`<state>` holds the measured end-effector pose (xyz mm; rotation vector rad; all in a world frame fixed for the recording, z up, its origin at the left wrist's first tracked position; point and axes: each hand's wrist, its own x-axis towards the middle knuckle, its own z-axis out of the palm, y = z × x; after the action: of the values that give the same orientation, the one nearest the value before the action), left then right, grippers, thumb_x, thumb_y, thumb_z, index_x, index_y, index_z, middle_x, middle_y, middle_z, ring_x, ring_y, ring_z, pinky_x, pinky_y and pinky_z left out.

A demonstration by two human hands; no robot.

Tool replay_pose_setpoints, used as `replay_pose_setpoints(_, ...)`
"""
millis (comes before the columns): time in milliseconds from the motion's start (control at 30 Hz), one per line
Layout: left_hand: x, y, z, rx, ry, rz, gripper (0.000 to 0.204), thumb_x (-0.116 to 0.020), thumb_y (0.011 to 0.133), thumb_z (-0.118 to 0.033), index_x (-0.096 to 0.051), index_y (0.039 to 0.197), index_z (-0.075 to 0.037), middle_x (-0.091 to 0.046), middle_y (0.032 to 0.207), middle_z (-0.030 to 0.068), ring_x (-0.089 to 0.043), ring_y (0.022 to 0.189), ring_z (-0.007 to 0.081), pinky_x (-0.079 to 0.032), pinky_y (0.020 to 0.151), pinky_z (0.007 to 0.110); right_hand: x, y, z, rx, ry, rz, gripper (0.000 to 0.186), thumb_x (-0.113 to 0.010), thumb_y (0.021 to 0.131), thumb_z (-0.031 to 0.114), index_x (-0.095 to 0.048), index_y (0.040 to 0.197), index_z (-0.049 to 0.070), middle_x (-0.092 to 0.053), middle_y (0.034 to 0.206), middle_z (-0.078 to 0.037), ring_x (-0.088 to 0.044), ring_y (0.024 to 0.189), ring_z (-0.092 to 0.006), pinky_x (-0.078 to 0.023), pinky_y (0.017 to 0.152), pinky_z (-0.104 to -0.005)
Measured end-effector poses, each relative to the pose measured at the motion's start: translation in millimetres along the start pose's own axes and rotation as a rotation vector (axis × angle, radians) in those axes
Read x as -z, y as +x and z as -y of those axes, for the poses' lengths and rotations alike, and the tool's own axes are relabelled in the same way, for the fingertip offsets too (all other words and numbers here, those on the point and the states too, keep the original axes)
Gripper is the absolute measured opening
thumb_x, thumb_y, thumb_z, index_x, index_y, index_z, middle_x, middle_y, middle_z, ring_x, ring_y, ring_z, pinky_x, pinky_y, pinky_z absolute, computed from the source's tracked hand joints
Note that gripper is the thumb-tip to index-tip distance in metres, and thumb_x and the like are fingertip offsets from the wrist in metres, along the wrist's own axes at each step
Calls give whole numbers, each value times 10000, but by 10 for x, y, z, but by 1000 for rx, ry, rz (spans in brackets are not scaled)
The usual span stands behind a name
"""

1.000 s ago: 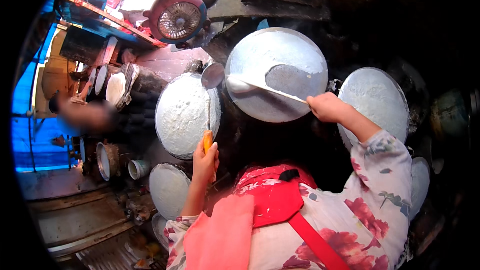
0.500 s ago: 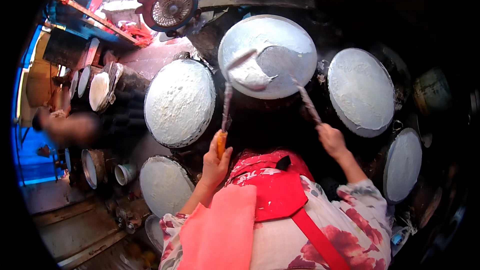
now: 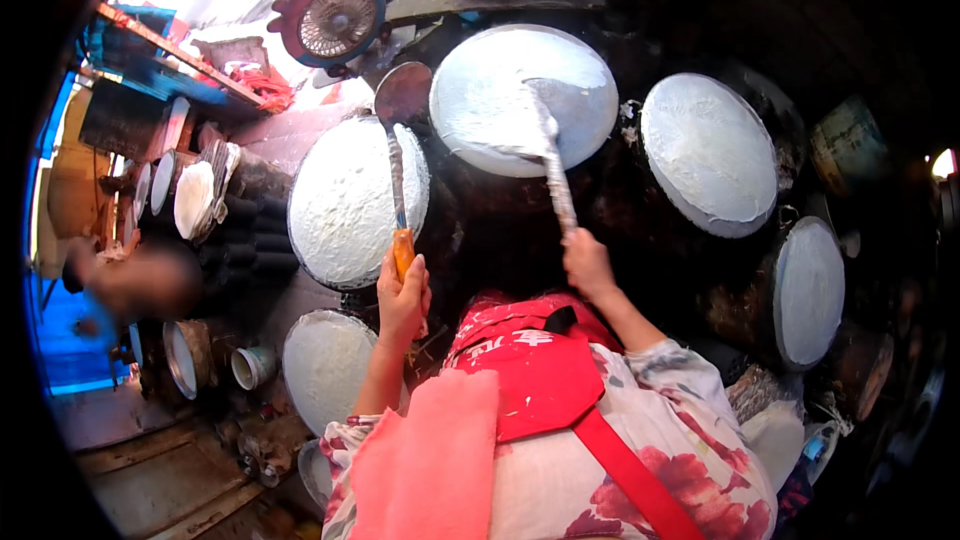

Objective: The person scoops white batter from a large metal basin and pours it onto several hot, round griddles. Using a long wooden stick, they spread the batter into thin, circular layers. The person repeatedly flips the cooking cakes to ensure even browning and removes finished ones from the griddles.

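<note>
**While the left hand (image 3: 402,298) holds a ladle (image 3: 404,92), the right hand (image 3: 588,262) works a long tool (image 3: 560,195) on the centre plate (image 3: 588,118)**

Left hand: fingers closed together around the ladle's orange grip, thumb lying along it. The ladle's shaft passes in front of the left plate (image 3: 318,277), its bowl standing at that plate's upper right edge; contact cannot be determined.

Right hand: fingers curled around the lower end of the long tool; fingertip positions cannot be confirmed. The tool's far end lies over the centre plate, blurred, at the boundary between white paste (image 3: 475,90) and a greyer patch on the right.

Surroundings: the left plate carries a lumpy white layer. A right plate (image 3: 715,155) is likewise coated white. A round fan (image 3: 338,22) stands beyond the left plate. The person wears a red apron (image 3: 550,390).
</note>
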<state>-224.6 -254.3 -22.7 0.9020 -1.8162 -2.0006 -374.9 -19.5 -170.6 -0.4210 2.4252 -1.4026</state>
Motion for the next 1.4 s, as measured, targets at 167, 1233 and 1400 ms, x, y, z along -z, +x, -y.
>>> replay_pose_setpoints(167, -113, 98, -114, 20, 36, 75, 335, -531, 927, -164, -420, 1225, -56, -464, 639, -17, -396, 393, 42, -321, 346, 177, -246, 157, 445, 64, -405, 210, 303, -397, 929, 290, -540, 844, 36, -616, 735, -243, -610, 710, -437, -477, 622, -547)
replay_pose_setpoints(1233, -415, 345, -147, 286, 7, 140, 245, -458, 957, -250, -448, 1150, -99, -471, 644, 26, -423, 403, 100, -355, 362, 220, 1014, 718, -347, 26, -458, -38, 258, -432, 926, 282, -511, 821, 60, -610, 713, -228, -595, 716, -433, -457, 641, -537)
replay_pose_setpoints(1400, -432, 284, -187, 270, 14, 105, 284, -448, 961, -240, -437, 1210, -103, -469, 642, 24, -423, 406, 97, -358, 368, 214, 983, 1754, 9, -76, -471, -116, 263, -416, 919, 266, -556, 865, 50, -631, 808, -219, -603, 803, -421, -466, 695, -512)
